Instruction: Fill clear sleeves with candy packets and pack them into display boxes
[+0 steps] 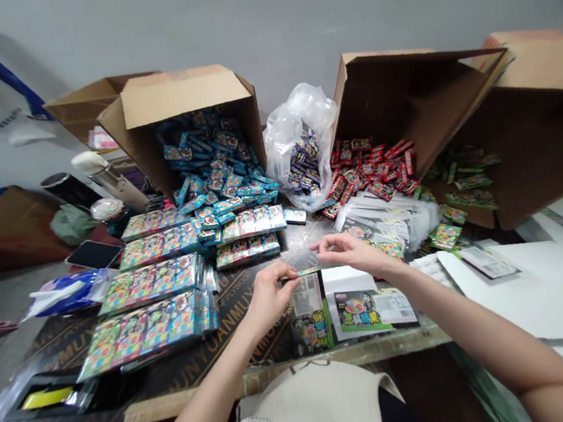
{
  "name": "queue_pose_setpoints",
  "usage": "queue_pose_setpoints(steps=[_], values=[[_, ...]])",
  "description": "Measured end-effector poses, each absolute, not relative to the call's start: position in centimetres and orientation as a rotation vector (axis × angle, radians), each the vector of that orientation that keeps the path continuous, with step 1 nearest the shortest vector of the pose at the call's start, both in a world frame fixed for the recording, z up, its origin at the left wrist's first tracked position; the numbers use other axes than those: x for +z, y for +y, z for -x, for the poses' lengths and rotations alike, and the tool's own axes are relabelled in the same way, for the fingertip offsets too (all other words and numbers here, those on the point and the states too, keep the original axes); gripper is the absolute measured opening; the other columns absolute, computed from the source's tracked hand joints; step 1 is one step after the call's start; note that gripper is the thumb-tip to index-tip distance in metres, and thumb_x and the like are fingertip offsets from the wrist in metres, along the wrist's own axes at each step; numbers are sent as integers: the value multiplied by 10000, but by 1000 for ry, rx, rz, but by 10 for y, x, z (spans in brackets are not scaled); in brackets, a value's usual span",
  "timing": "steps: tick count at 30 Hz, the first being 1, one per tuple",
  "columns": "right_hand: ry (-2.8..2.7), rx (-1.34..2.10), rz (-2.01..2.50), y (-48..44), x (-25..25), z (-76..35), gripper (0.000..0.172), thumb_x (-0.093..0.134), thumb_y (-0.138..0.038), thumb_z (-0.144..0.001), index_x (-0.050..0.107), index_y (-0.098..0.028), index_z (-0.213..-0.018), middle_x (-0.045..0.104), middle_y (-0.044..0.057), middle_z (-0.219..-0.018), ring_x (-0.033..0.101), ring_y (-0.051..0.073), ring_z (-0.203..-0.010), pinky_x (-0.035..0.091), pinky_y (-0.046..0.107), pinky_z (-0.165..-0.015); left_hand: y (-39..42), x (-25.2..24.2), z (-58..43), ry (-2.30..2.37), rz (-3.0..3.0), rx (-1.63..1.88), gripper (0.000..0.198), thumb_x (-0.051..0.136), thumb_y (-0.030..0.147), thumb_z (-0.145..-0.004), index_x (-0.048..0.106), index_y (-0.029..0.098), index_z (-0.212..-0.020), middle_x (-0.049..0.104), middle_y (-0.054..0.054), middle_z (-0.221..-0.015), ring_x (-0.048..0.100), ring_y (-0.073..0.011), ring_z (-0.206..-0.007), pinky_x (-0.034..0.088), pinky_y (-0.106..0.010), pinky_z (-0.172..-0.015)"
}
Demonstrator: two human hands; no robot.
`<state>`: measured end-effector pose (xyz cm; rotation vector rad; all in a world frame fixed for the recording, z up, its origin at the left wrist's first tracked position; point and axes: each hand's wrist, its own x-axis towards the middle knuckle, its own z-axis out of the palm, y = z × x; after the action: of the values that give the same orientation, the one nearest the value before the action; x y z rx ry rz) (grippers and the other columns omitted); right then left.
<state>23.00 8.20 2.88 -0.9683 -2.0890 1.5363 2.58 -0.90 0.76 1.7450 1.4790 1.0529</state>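
Observation:
My left hand [268, 296] pinches the end of a narrow printed strip [301, 273], which looks like a candy packet. My right hand [351, 252] is just beyond the strip's far end, its fingertips drawn together with nothing visible between them. Below both hands lie printed candy cards with green borders [310, 319] and a second card [375, 308] on a white sheet. Long multicoloured packs [153, 325] are stacked to the left, with loose blue packets [215, 178] behind them. Red packets [368, 171] and green packets [464, 182] lie farther off to the right.
Tipped cardboard boxes [186, 120] spill the packets across a dark lettered plywood board [216, 352]. A clear plastic bag [299, 142] holds more packets. A white board [531, 285] lies at right. A steel flask [113, 188] and a phone [93, 254] sit at left.

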Motion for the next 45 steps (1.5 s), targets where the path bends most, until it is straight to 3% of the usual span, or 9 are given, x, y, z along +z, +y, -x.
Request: queue_pose_setpoints(steps=[7, 17, 23, 26, 29, 34, 37, 41, 45], values=[[-2152, 1874, 808, 84, 29, -182, 300, 631, -412, -702, 533, -129, -677, 502, -34, -618, 419, 81, -581, 297, 207, -545, -14, 5, -25, 1522, -1524, 1121, 50, 596, 150, -678, 640, 139, -699, 683, -62, -766, 633, -175, -741, 490, -275, -701], [-2117, 1808, 869, 82, 13, -176, 310, 660, -401, -657, 503, -134, -638, 451, -53, -517, 354, 58, -483, 239, 197, -459, -14, 0, -40, 1707, -1656, 1189, 152, 666, 256, -658, 569, 149, -609, 626, -17, -640, 573, -140, -604, 435, -248, -601], [-2051, 1340, 1058, 97, 5, -204, 329, 561, -302, -761, 457, -201, -1056, 569, -18, -721, 508, 106, -603, 384, 227, -575, -16, 3, -28, 1653, -1879, 1100, 151, 535, 261, -788, 636, 174, -858, 581, -22, -756, 551, -136, -695, 422, -246, -658], [-2356, 714, 1325, 114, -6, -253, 208, 538, -275, -793, 561, -192, -983, 556, 57, -945, 510, 163, -823, 365, 292, -725, -22, 1, -11, 1712, -1907, 1084, 212, 500, 276, -807, 653, 182, -920, 553, -23, -752, 546, -138, -687, 422, -244, -646], [-2571, 409, 1505, 116, -28, -302, 110, 611, -251, -742, 639, -185, -825, 549, 78, -927, 449, 238, -934, 298, 339, -762, -28, -5, 10, 1840, -1886, 1065, 242, 487, 310, -809, 650, 179, -930, 559, -25, -771, 550, -145, -696, 431, -250, -650], [-2658, 407, 1543, 101, -63, -332, 60, 660, -233, -697, 642, -188, -732, 552, 64, -870, 434, 234, -918, 251, 327, -737, -24, -9, 29, 2116, -2111, 528, 240, 470, 254, -779, 649, 159, -907, 601, -109, -905, 546, -265, -880, 423, -400, -779], [-2656, 390, 1540, 98, -73, -329, 64, 649, -221, -706, 607, -177, -688, 565, 52, -853, 442, 219, -898, 236, 317, -722, -15, -12, 17, 1970, -2393, 176, 317, 588, 228, -685, 620, 175, -996, 534, -159, -1131, 407, -354, -1116, 244, -562, -937], [-2627, 389, 1511, 97, -77, -327, 73, 610, -196, -731, 570, -171, -675, 589, 26, -762, 470, 192, -832, 231, 312, -726, -5, -25, -16, 1458, -2470, -61, 650, 767, 313, -488, 543, 243, -1094, 510, -109, -1123, 416, -310, -1087, 199, -542, -963], [-2564, 397, 1468, 89, -83, -330, 44, 547, -170, -763, 584, -179, -740, 616, 28, -750, 492, 190, -785, 227, 340, -754, -1, -40, -37, 1265, -2445, -199, 610, 795, 364, -415, 574, 205, -960, 507, -94, -1024, 455, -281, -986, 309, -450, -875]])
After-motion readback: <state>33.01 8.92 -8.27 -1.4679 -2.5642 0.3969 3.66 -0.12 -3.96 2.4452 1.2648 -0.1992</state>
